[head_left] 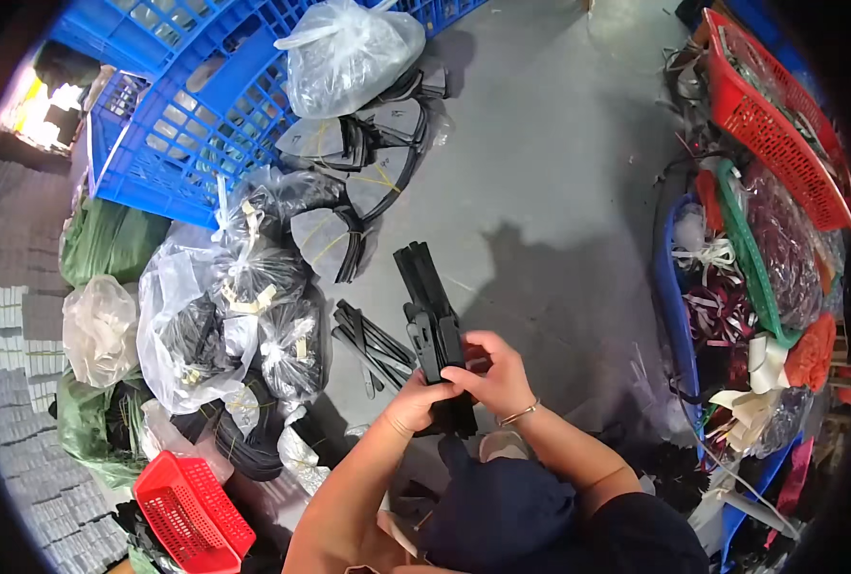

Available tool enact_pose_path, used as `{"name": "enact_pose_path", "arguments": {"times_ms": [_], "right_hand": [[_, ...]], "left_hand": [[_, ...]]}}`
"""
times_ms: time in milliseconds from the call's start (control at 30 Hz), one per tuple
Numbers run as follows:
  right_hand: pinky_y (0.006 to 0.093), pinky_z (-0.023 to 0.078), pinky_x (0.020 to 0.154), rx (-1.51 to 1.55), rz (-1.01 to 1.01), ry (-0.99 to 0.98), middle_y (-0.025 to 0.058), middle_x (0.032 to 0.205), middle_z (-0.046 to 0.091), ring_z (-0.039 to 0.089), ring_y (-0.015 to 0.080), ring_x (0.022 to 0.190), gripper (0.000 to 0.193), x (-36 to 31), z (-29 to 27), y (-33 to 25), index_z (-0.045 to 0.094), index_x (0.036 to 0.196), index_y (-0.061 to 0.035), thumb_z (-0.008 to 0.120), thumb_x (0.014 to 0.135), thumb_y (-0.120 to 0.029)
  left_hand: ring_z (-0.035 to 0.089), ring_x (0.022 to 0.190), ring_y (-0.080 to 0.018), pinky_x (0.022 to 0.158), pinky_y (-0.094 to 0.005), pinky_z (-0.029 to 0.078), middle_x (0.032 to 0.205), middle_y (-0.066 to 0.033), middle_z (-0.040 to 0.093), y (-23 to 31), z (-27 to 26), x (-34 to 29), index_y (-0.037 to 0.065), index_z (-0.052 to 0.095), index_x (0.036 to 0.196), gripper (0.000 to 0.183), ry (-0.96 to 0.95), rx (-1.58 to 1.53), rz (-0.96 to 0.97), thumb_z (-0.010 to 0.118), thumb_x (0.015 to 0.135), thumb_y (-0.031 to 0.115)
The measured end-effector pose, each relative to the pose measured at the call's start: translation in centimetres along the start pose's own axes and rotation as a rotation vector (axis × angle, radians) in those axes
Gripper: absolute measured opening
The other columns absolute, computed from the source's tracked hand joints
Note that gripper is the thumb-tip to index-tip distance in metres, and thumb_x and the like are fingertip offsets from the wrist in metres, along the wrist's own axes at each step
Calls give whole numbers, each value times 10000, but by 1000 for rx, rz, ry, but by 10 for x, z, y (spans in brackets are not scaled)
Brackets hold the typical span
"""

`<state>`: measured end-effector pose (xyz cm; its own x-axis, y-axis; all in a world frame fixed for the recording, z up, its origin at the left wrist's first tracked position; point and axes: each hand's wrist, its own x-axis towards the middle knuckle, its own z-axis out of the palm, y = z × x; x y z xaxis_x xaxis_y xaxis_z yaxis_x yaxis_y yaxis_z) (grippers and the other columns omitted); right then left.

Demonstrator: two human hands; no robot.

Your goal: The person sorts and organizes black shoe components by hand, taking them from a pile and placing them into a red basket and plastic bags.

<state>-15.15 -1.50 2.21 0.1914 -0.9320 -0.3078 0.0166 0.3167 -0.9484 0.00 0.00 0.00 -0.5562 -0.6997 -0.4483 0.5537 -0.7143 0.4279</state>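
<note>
My left hand (414,402) and my right hand (498,375) are both closed round a thick bundle of long black strips (432,330), held in front of my body. The right thumb presses on top of the bundle, and my left fingers are mostly hidden beneath it. Some strips reach forward past my hands, and their other ends stick out below. Just left of the bundle, more black strips (372,346) lie loosely fanned on the floor. Farther ahead to the left are stacks of flat curved pieces (325,241), tied with thin yellow bands.
Blue plastic crates (181,134) stand at the far left, with a knotted clear bag (349,62) beside them. Clear bags of black material (243,316) lie at left, above a red basket (191,512). On the right, a blue bin (676,297) holds scraps near another red basket (779,120).
</note>
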Motion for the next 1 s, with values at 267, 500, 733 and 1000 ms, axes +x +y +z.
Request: {"name": "enact_pose_path", "arguments": {"times_ms": [267, 500, 733, 1000], "right_hand": [[246, 485, 601, -119, 51, 214, 58, 737, 628, 590, 111, 677, 208, 13, -4, 21, 621, 852, -4, 723, 702, -106], [250, 494, 631, 411, 323, 50, 31, 825, 624, 585, 105, 711, 202, 7, -20, 42, 621, 935, -28, 681, 761, -109], [257, 501, 671, 584, 334, -7, 30, 846, 605, 581, 117, 734, 209, -4, -10, 50, 604, 970, -20, 658, 791, -114], [275, 495, 668, 688, 356, -41, 18, 839, 582, 569, 119, 746, 209, 2, 0, 58, 587, 962, -32, 663, 790, -124]], "left_hand": [[619, 733, -157, 671, -279, 503, 855, -64, 635, -15, 4, 5, -19, 597, 951, 194, 434, 315, 164, 631, 761, 3], [617, 702, -174, 641, -303, 516, 844, -73, 632, -21, 3, 0, -16, 590, 961, 216, 409, 201, 148, 635, 750, -6], [593, 721, -97, 660, -232, 472, 822, -30, 635, -26, 0, -6, 4, 622, 901, 160, 396, 355, 264, 665, 748, 19], [594, 707, -105, 651, -241, 474, 811, -30, 635, -17, 0, -16, 3, 624, 903, 169, 470, 360, 222, 664, 739, 10]]}}
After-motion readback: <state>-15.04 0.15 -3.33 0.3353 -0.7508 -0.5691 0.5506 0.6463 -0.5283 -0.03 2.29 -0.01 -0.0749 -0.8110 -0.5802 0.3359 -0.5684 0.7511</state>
